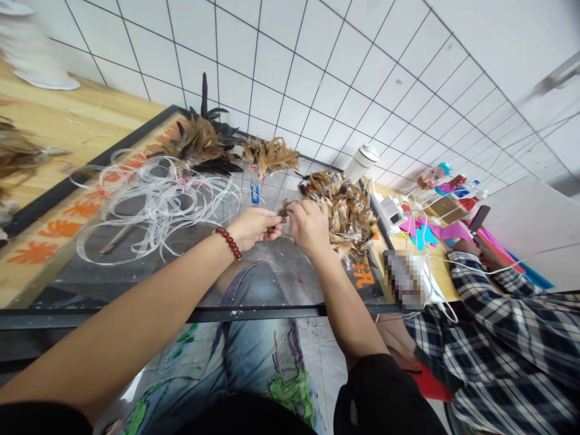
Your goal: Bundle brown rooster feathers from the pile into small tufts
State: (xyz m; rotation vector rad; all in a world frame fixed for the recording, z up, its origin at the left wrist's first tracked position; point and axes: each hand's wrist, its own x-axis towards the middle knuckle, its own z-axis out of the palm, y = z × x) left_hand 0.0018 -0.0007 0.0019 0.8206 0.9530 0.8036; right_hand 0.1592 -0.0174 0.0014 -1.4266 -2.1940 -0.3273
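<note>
Right now both hands meet over the middle of the glass-topped bench (136,284). The left hand (254,226), with a string of red beads (229,243) round its wrist, is closed with its fingertips pinched on a small dark tuft of feathers (281,212). The right hand (309,226) is closed too, its fingers pinching the same tuft from the other side, so the two hands touch at the tips. The tuft is held just above the glass, close beside a loose heap of brown feathers (347,214) that lies to the right of the hands. To the left of the hands a tangle of white plastic strapping (154,199) sprawls across the glass. Behind it lie two finished feather bundles, a large dark one (202,145) and a smaller tan one (269,156). A blue clip or small pair of scissors (255,193) lies between the strapping and the heap; which it is cannot be told. A white bottle (361,162) stands at the far edge. At the right sits another person in a plaid sleeve (507,326), next to pink paper scraps (446,231).
</note>
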